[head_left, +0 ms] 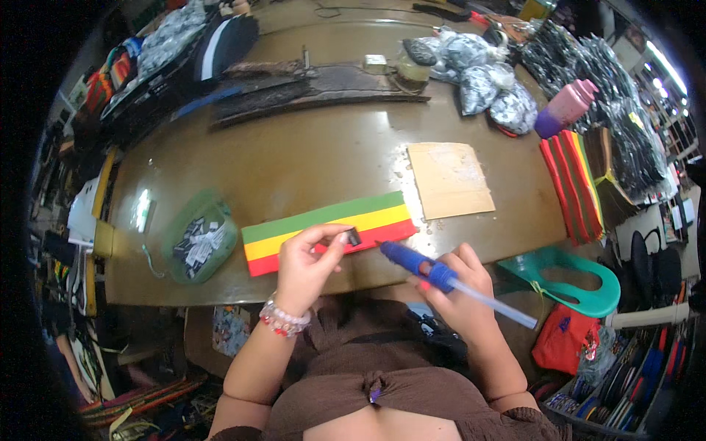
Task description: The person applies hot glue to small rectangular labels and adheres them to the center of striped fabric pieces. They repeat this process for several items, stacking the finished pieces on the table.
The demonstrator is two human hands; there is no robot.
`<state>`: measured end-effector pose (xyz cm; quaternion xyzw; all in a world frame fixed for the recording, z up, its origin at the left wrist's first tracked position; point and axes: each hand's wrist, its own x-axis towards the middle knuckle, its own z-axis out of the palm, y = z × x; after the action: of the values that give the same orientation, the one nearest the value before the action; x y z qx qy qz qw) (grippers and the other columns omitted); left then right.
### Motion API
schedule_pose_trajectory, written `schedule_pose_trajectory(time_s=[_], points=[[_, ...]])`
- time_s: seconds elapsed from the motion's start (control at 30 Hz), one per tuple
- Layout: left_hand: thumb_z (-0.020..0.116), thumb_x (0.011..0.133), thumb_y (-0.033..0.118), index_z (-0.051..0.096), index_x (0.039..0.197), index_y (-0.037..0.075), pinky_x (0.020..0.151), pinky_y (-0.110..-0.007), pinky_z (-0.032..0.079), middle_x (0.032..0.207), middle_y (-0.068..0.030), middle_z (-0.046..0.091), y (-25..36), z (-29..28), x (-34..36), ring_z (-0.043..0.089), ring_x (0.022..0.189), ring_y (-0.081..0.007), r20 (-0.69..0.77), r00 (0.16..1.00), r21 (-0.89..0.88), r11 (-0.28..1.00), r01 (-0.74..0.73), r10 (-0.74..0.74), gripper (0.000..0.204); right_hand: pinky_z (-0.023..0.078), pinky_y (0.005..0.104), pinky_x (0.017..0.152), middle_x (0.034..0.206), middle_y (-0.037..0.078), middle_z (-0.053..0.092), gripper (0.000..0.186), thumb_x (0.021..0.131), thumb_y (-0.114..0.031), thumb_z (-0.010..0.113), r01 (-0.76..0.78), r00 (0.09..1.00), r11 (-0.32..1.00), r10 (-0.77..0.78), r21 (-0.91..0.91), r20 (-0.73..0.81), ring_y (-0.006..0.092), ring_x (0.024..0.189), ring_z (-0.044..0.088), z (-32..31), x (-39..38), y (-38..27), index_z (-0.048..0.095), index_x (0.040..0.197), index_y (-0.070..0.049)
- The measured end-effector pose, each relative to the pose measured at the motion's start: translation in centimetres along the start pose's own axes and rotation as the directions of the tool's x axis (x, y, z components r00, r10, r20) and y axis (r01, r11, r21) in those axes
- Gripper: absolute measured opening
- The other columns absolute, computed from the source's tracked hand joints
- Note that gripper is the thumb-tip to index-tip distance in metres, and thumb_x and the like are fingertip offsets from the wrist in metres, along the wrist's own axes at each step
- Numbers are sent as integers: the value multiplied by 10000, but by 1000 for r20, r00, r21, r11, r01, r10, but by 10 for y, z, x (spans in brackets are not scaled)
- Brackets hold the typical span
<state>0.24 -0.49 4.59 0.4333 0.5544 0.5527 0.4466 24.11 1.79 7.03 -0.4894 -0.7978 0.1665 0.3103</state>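
Observation:
A strip with green, yellow and red bands (265, 250) lies near the table's front edge. Over it, my left hand (312, 261) pinches a small black piece (353, 237). My right hand (460, 290) grips a blue glue gun (404, 259), its nozzle pointing left toward the black piece and a long translucent stick out of its back. Right of the strip, a cardboard square (448, 180) lies flat with shiny marks on it. A translucent green container (180, 264) holding several small dark and white pieces sits to the left.
A stack of striped pieces (566, 187) stands at the right edge, near a pink-purple bottle (566, 104) and bagged items (485, 77). A dark board (257, 103) and a black-and-white item (228, 40) lie farther back. A teal looped object (588, 290) is at lower right.

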Motion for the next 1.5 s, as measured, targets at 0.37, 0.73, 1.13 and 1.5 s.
schedule_pose_trajectory(time_s=[0.37,0.73,1.13,1.5], points=[[633,905,54,718,1026,28,656,-230,521,907,-32,683,4,-1,-9,609,789,-82,269,962,-43,999,-33,43,149,469,470,773,850,154,654,401,844,-320,710,-281,921,908,163,-312,-355,358,841,620,22,37,113,647,1099,-17],[676,852,-5,726,972,26,908,-335,495,1109,-95,611,-4,0,-23,611,1031,-205,671,696,-298,952,-62,256,134,451,259,796,961,32,581,122,833,-13,718,-600,776,140,-136,788,616,121,916,561,31,-26,-8,703,954,-9],[714,781,171,663,1092,68,920,-385,478,1100,-89,607,-16,-20,19,555,1033,-279,429,874,733,477,-485,229,331,453,248,738,893,7,603,52,889,-70,680,-604,785,-28,147,796,601,95,783,553,57,-16,9,647,919,-42],[670,848,88,690,1085,27,688,-289,548,993,-125,688,11,-8,24,670,784,-203,437,887,493,787,-373,147,245,530,334,908,1016,72,659,117,932,-99,634,-411,796,-292,348,864,496,182,954,645,93,-5,-5,630,1008,-10]])
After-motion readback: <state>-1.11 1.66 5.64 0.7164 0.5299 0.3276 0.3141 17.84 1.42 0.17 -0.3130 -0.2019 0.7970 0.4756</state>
